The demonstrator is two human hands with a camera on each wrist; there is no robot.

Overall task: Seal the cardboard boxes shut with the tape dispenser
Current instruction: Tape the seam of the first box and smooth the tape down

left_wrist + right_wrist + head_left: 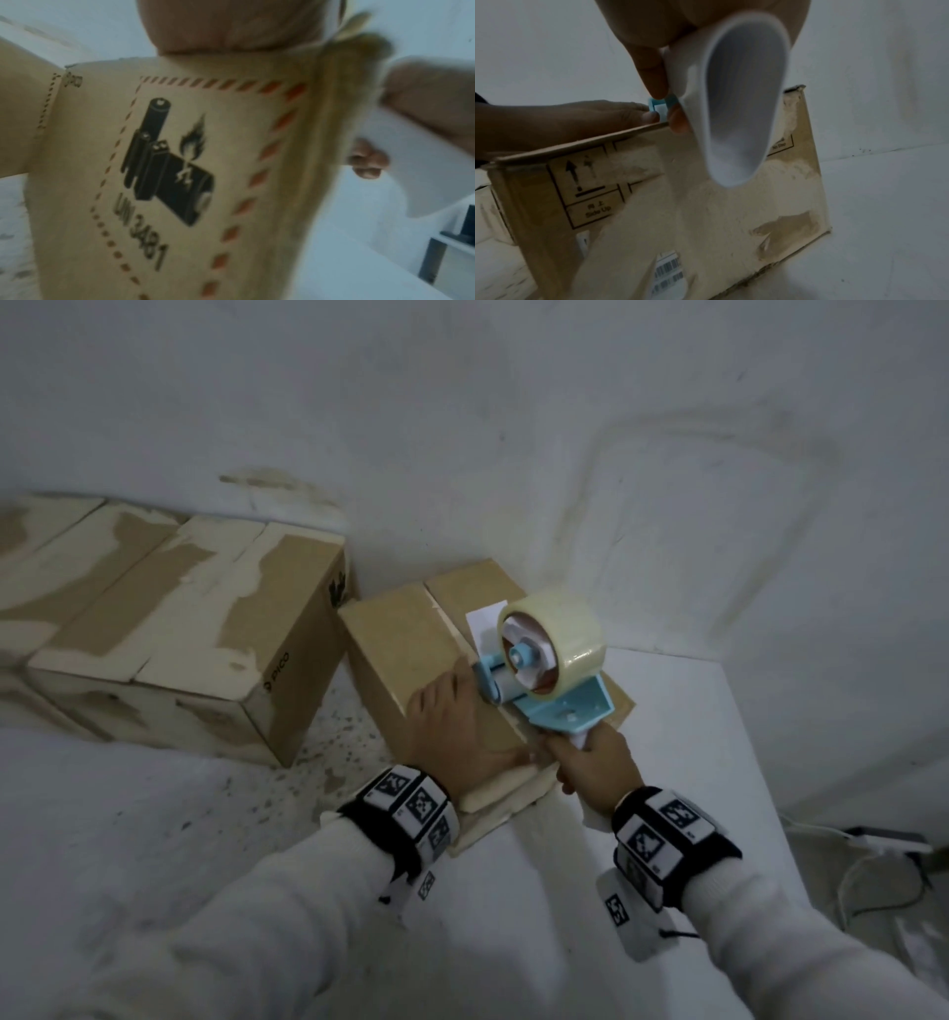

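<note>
A small cardboard box [400, 639] stands on the white floor against the wall, its two top flaps meeting at a centre seam. My left hand [452, 726] lies flat on the left flap, fingers straight, pressing it down. My right hand [590, 757] grips the white handle [741, 113] of a blue tape dispenser [554, 701] carrying a roll of clear tape [554, 639]. The dispenser's front sits on the seam near the box's near edge. The left wrist view shows the box side [180, 182] with a battery warning label. The right wrist view shows the box's near face [680, 203] with torn paper patches.
A larger cardboard box [205, 639] with torn, pale patches stands to the left, with more boxes [51, 557] behind it along the wall. White floor surrounds the small box. Cables and a dark device [883, 845] lie at the far right.
</note>
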